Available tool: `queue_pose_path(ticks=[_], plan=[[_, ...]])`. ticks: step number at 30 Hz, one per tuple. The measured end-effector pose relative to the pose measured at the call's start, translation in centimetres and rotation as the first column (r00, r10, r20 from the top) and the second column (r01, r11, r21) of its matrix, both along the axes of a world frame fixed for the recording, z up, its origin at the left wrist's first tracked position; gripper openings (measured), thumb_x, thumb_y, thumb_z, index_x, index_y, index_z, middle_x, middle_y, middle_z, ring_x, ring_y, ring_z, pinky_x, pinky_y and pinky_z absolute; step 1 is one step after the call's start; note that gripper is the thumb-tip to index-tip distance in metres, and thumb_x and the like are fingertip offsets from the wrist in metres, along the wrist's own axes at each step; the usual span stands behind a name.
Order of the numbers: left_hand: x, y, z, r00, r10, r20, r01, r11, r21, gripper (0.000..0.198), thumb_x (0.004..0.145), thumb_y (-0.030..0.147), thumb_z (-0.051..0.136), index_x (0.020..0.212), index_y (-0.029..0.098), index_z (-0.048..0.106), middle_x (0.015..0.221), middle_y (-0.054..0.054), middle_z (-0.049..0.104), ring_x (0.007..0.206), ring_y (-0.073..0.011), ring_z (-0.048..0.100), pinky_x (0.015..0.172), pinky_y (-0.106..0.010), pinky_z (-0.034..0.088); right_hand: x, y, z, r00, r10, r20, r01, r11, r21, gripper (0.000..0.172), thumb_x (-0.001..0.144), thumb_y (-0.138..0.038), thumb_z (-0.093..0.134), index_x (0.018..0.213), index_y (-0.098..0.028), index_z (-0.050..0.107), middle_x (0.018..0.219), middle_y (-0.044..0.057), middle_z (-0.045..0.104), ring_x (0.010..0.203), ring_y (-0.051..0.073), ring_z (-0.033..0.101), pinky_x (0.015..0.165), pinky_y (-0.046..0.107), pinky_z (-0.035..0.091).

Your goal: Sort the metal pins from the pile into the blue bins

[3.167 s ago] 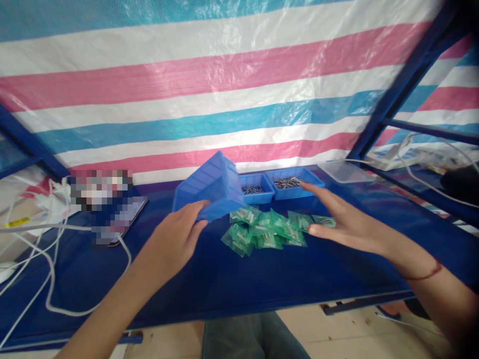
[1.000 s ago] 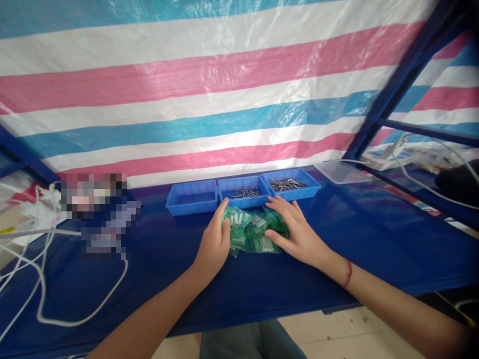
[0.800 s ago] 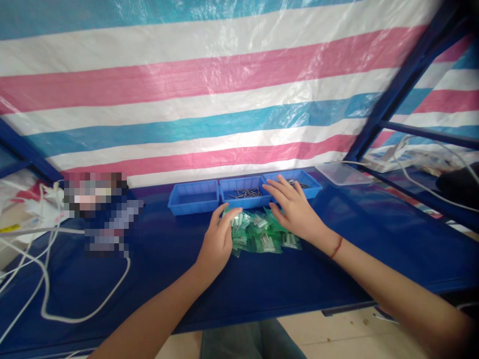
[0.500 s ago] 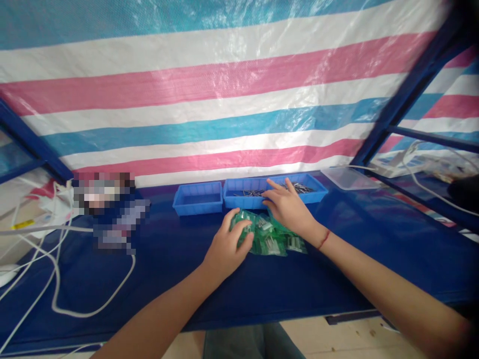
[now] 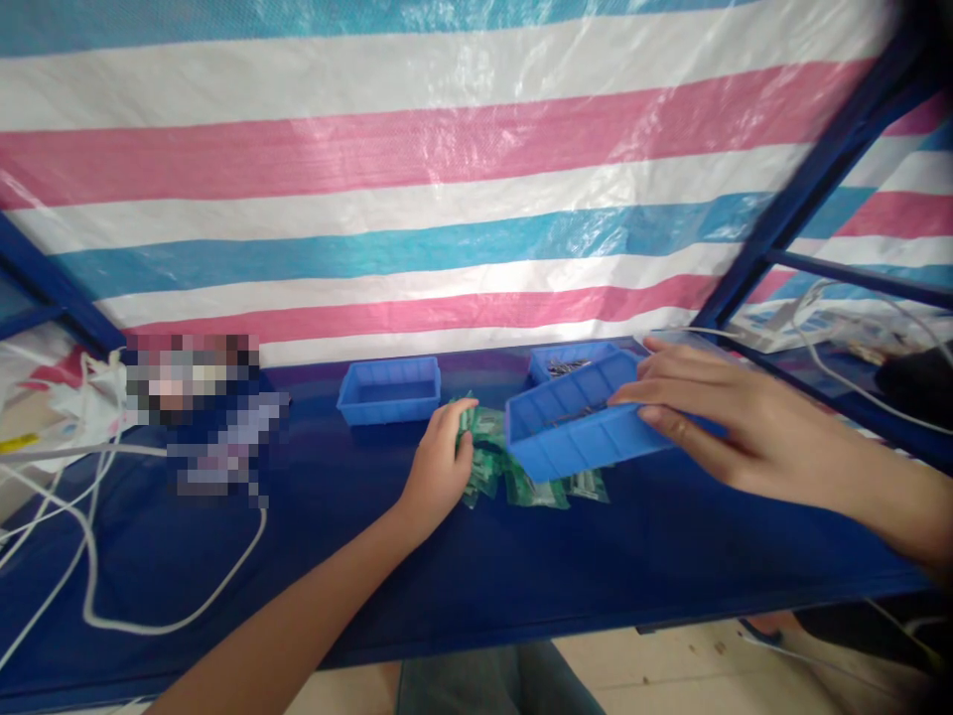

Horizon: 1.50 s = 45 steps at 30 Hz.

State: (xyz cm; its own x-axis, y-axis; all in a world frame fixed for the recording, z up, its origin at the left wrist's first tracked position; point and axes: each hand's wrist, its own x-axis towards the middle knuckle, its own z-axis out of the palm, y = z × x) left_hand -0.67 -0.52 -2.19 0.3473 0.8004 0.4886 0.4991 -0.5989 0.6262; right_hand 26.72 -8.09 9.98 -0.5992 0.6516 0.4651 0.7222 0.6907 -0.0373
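And a bin [image 5: 596, 452] is gripped by the right hand [image 5: 745, 432], tilted over the green packets [image 5: 547, 492], whose left edge is flanked by the loosely curled left hand [image 5: 436, 472]: midway, it seems, with packets, left bin [image 5: 391, 410] and rear bin [image 5: 538, 371] resting on the table [image 5: 476, 586].

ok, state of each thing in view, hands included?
Held blue bin: off the table, tilted, metal pieces inside
Right hand: closed on that bin's right end
Left hand: curved at the packets' left edge, grip unclear
Green packets: heaped, partly hidden
Left blue bin: upright, standing apart
Rear blue bin: metal pieces inside, partly hidden
White cable: loosely looped
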Motion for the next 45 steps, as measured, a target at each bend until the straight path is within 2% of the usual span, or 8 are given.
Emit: queue_pose_path(ticks=[6, 13, 17, 20, 25, 30, 33, 45], plan=[[0.4, -0.6, -0.2, 0.994, -0.108, 0.009, 0.108, 0.991, -0.085, 0.055, 0.093, 0.016, 0.037, 0.145, 0.021, 0.019, 0.139, -0.011, 0.047, 0.128, -0.0200, 0.045, 0.108, -0.039, 0.037, -2.3, -0.4, 0.5, 0.964, 0.095, 0.249, -0.099, 0.995, 0.004, 0.023, 0.087, -0.016, 0.044, 0.097, -0.021, 0.063, 0.087, 0.007, 0.060, 0.087, 0.024, 0.056, 0.094, 0.044, 0.041], [0.2, -0.7, -0.1, 0.963, -0.264, -0.051, 0.263, 0.965, -0.017, 0.044, 0.092, 0.013, 0.036, 0.135, 0.021, 0.043, 0.142, -0.008, 0.044, 0.133, -0.0195, 0.039, 0.114, -0.038, 0.030, -7.8, 2.0, 2.0, 0.875, 0.247, 0.418, -0.263, 0.965, -0.018, 0.014, 0.083, -0.021, 0.050, 0.084, -0.018, 0.064, 0.077, 0.007, 0.055, 0.081, 0.023, 0.048, 0.086, 0.041, 0.039], [0.0, -0.8, -0.1, 0.941, -0.330, -0.080, 0.334, 0.941, 0.045, 0.041, 0.089, 0.010, 0.037, 0.125, 0.022, 0.053, 0.143, -0.007, 0.043, 0.133, -0.0222, 0.038, 0.111, -0.042, 0.033, -10.3, 3.5, 2.4, 0.834, 0.300, 0.462, -0.305, 0.950, -0.067, 0.012, 0.081, -0.022, 0.052, 0.079, -0.017, 0.064, 0.077, 0.006, 0.055, 0.077, 0.021, 0.045, 0.081, 0.038, 0.038], [-0.2, -1.0, -0.4, 0.936, -0.307, -0.172, 0.323, 0.943, 0.075, 0.032, 0.090, 0.015, 0.040, 0.114, 0.021, 0.060, 0.138, -0.009, 0.047, 0.132, -0.0255, 0.038, 0.108, -0.047, 0.035, -11.9, 4.4, 2.5, 0.809, 0.321, 0.492, -0.318, 0.944, -0.092, 0.015, 0.081, -0.023, 0.052, 0.075, -0.017, 0.065, 0.077, 0.006, 0.057, 0.075, 0.020, 0.045, 0.079, 0.037, 0.036], [-0.4, -1.3, -0.8, 0.906, -0.241, -0.347, 0.292, 0.951, 0.102, 0.032, 0.092, 0.021, 0.040, 0.119, 0.024, 0.056, 0.133, -0.009, 0.051, 0.130, -0.0276, 0.038, 0.108, -0.055, 0.028, -13.7, 5.2, 2.5, 0.778, 0.331, 0.533, -0.304, 0.942, -0.141, 0.019, 0.080, -0.025, 0.052, 0.072, -0.016, 0.066, 0.076, 0.008, 0.060, 0.073, 0.020, 0.046, 0.075, 0.036, 0.035], [-0.3, -1.6, -0.6, 0.853, -0.212, -0.477, 0.301, 0.946, 0.118, 0.026, 0.092, 0.024, 0.041, 0.106, 0.021, 0.063, 0.128, -0.010, 0.054, 0.124, -0.0282, 0.043, 0.107, -0.055, 0.028, -14.1, 5.3, 3.0, 0.768, 0.295, 0.569, -0.255, 0.955, -0.150, 0.020, 0.080, -0.025, 0.052, 0.071, -0.015, 0.066, 0.074, 0.007, 0.062, 0.070, 0.019, 0.047, 0.070, 0.035, 0.035], [-0.2, -2.0, -0.3, 0.858, -0.179, -0.481, 0.270, 0.954, 0.127, 0.024, 0.092, 0.026, 0.042, 0.104, 0.022, 0.063, 0.123, -0.009, 0.057, 0.122, -0.0267, 0.045, 0.107, -0.054, 0.029, -13.6, 5.2, 3.4, 0.769, 0.283, 0.573, -0.240, 0.959, -0.152, 0.020, 0.081, -0.023, 0.051, 0.068, -0.015, 0.065, 0.073, 0.007, 0.062, 0.070, 0.018, 0.048, 0.071, 0.035, 0.036], [0.0, -2.6, 0.3, 0.864, -0.176, -0.471, 0.255, 0.961, 0.110, 0.032, 0.096, 0.035, 0.038, 0.122, 0.031, 0.056, 0.139, -0.005, 0.048, 0.133, -0.0272, 0.034, 0.108, -0.056, 0.025, -10.9, 5.5, 3.6, 0.782, 0.199, 0.590, -0.181, 0.979, -0.091, 0.021, 0.079, -0.021, 0.053, 0.060, -0.017, 0.063, 0.066, 0.006, 0.061, 0.066, 0.017, 0.051, 0.067, 0.035, 0.036]])
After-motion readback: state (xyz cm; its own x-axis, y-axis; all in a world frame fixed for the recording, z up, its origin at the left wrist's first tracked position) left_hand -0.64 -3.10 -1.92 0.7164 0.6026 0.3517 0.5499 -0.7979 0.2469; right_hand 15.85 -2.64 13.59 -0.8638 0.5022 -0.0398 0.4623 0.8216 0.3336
